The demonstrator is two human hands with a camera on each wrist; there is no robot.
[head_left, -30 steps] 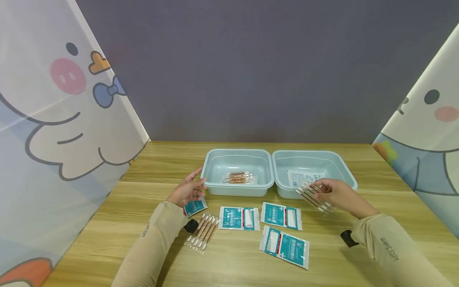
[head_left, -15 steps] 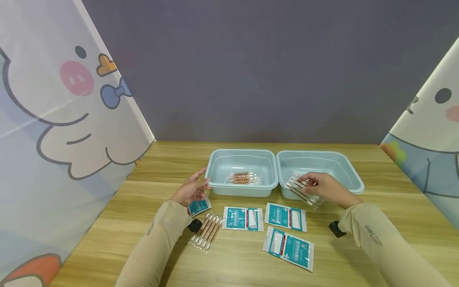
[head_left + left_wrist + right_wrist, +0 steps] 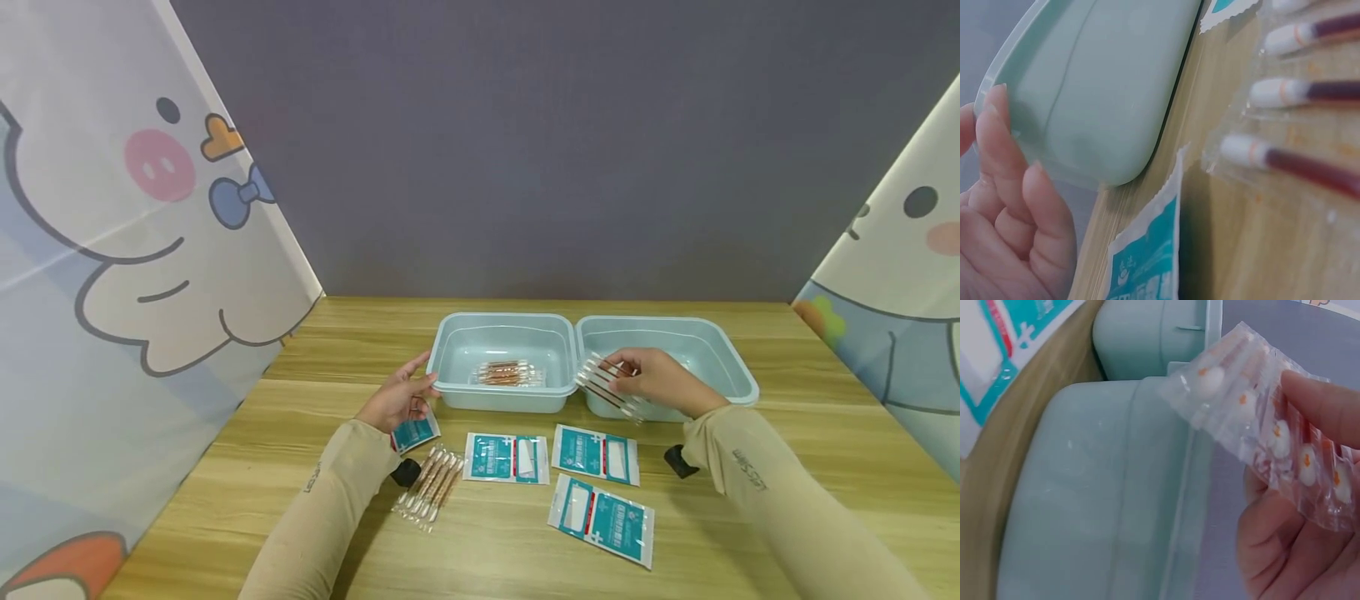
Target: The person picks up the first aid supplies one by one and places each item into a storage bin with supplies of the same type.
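Observation:
In the head view, my right hand [image 3: 660, 379] pinches a clear strip pack of iodine swabs [image 3: 603, 387] over the front left corner of the right pale-blue plastic basin [image 3: 723, 350]. The right wrist view shows the thumb lying on the pack [image 3: 1244, 403], white swab tips pointing away from the palm. My left hand [image 3: 395, 400] grips the left rim of the left basin [image 3: 498, 402], its other fingers curled below. Inside that basin lies another swab pack [image 3: 510, 372]. Whatever lies on the right basin's floor is mostly hidden by my right hand.
A further swab pack [image 3: 431, 485] lies on the wooden table by my left wrist. Several teal-and-white packets, such as the middle packet [image 3: 506, 458] and the front packet [image 3: 602, 521], lie before the basins. A grey partition [image 3: 555, 150] rises behind.
My right hand has carried the swab pack leftward, from the right basin's front edge to its front left corner near the other basin. The left hand stays at the left basin's rim.

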